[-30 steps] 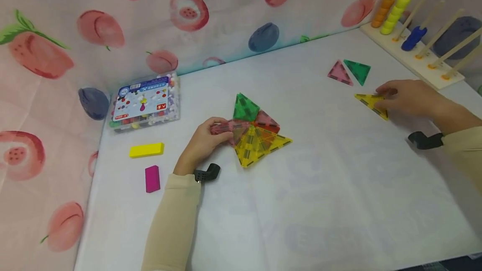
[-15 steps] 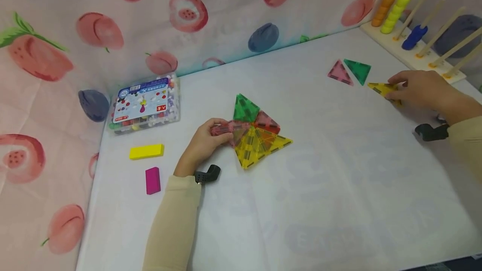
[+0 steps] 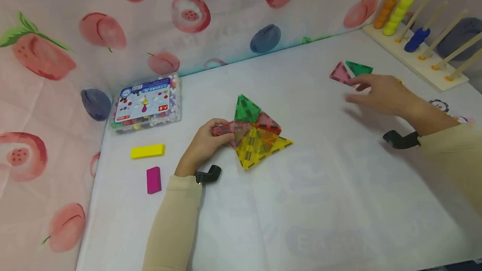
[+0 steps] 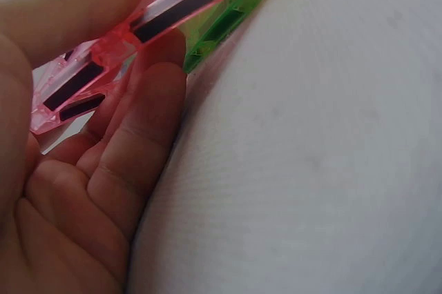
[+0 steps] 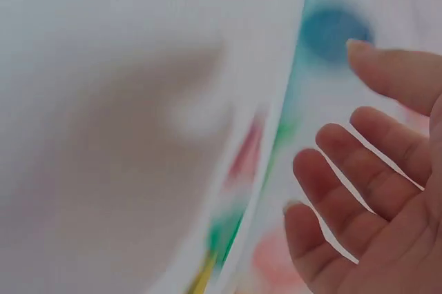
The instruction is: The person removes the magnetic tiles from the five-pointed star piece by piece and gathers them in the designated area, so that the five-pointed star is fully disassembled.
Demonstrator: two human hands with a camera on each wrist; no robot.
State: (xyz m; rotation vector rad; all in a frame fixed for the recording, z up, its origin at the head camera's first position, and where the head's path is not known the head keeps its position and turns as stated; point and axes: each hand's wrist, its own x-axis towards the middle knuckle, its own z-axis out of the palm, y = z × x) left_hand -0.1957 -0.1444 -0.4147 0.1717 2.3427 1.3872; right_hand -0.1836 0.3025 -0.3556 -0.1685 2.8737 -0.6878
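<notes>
My left hand (image 3: 205, 143) pinches a pink translucent magnetic tile (image 4: 173, 14), thumb on top and fingers beneath. It belongs to a fan-shaped cluster on the table with a green tile (image 3: 246, 110), a pink-red tile (image 3: 269, 123) and yellow triangular tiles (image 3: 250, 154). At the back right, my right hand (image 3: 388, 95) is over the table, holding nothing, its fingers spread apart in the right wrist view. Just beyond its fingertips lie a loose pink triangle tile (image 3: 340, 72) and a green triangle tile (image 3: 359, 68). A yellow tile (image 5: 202, 277) is mostly hidden behind this hand.
A clear box of small beads (image 3: 144, 101) stands at the back left. In front of it lie a yellow block (image 3: 147, 151) and a magenta block (image 3: 153, 180). A wooden peg board (image 3: 425, 57) with stacked beads lines the right. Small round pieces (image 3: 439, 105) lie by the right wrist.
My right hand carried the yellow triangle tile right, toward the peg board, let it go, and moved back left toward the pink and green triangles. The left hand stays put.
</notes>
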